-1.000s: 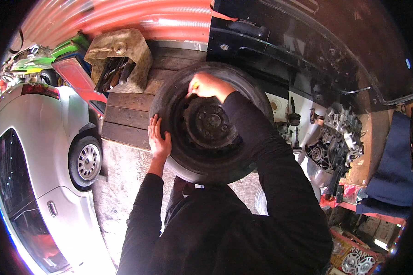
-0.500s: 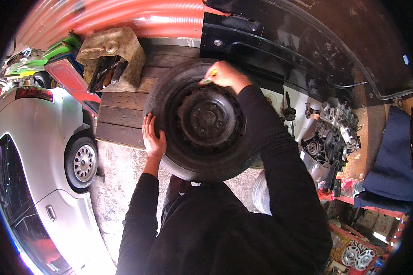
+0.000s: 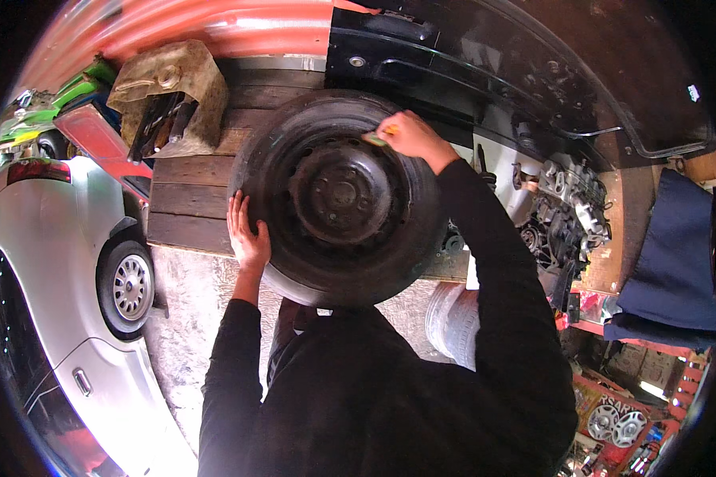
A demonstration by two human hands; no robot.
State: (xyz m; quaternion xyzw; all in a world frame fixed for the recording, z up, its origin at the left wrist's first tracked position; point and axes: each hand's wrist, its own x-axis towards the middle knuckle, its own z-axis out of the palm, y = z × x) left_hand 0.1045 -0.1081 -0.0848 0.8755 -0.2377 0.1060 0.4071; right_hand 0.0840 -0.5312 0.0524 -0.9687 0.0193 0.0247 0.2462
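A black car wheel [image 3: 342,266], a tyre on a dark steel rim, lies face up on a wooden plank bench. My right hand [image 3: 412,137] pinches a small yellow-and-green sponge [image 3: 375,139] against the tyre's inner sidewall, at the upper right near the rim. Much of the sponge is hidden by the fingers. Against the tyre's left edge rests my left hand [image 3: 249,238], its fingers stretched out and the thumb apart.
A cut-open stained container [image 3: 167,75] with dark-handled tools stands on the planks [image 3: 187,199] at the far left. An engine [image 3: 569,211] sits to the right, and a dark vehicle panel [image 3: 485,71] lies beyond. A silver car [image 3: 52,230] is parked at left.
My right hand has slid clockwise along the tyre's inner sidewall with the sponge. The left hand stays on the tyre's left edge. The whole view has shifted slightly.
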